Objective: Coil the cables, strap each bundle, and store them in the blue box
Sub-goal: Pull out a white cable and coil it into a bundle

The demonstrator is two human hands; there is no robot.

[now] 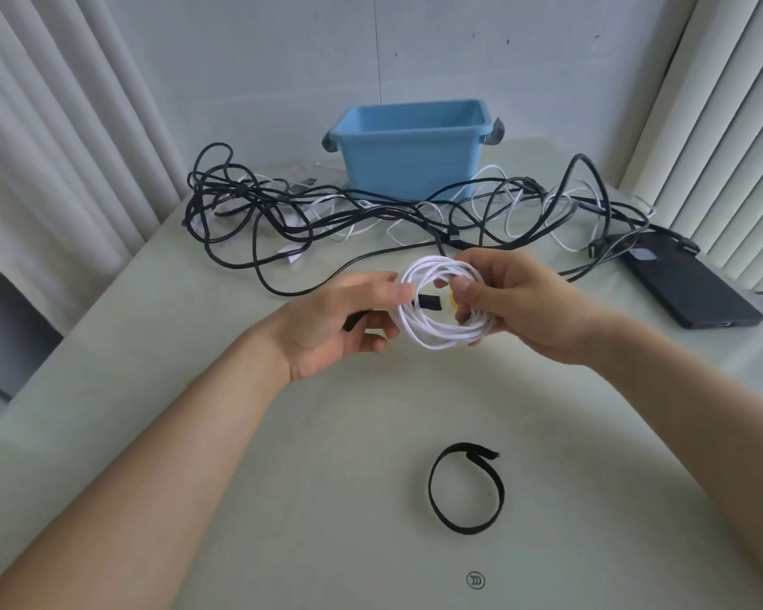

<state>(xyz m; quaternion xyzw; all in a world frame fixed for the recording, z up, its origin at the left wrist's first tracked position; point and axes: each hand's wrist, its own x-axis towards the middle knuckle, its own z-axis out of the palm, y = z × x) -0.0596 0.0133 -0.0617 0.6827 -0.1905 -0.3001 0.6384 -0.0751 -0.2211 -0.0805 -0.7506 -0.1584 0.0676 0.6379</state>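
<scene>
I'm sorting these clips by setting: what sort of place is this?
Probably a home or office room, likely by a window: a pale green table stands against a white wall, with white pleated curtains on both sides.

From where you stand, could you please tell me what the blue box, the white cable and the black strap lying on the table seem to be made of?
Blue box: likely moulded plastic, smooth, evenly coloured walls.
White cable: probably a rubbery plastic jacket, matte, bending into tight loops.
Black strap: apparently woven hook-and-loop fabric, dull, fuzzy at its end, holding a ring shape.
</scene>
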